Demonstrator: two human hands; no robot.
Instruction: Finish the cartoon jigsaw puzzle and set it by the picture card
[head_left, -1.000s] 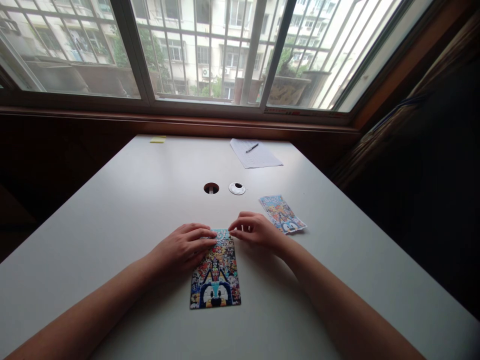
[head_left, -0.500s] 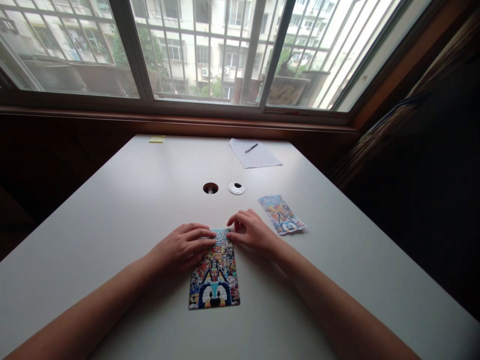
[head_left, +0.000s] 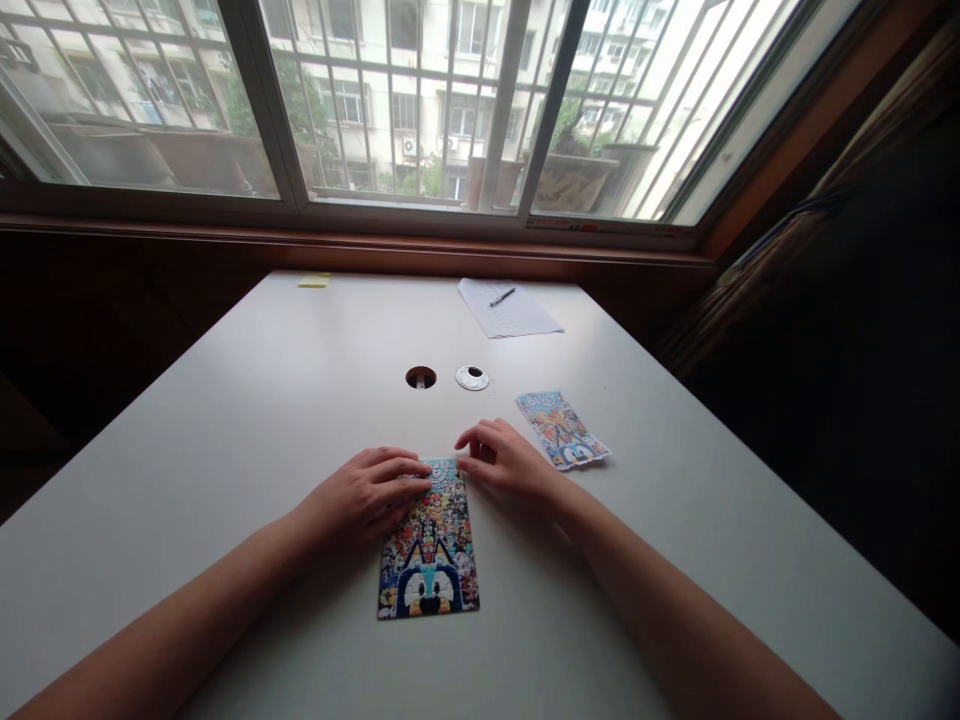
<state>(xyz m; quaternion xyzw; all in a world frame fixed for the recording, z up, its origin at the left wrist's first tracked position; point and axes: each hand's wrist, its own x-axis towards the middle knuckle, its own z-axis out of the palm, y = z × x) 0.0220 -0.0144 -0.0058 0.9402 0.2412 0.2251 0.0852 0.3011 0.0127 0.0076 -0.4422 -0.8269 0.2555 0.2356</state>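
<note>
A colourful jigsaw puzzle with a blue cartoon dog face lies flat on the white table in front of me. My left hand rests flat on the puzzle's upper left part, fingers spread. My right hand touches the puzzle's upper right corner with curled fingertips. A small printed bag with the same picture lies just right of my right hand.
A sheet of paper with a pen lies at the table's far side, near the window. A cable hole and its white cap sit mid-table. A yellow sticky pad is at the far left edge.
My right hand has shifted slightly left, onto the puzzle's top right corner. The left hand and the puzzle have barely moved.
</note>
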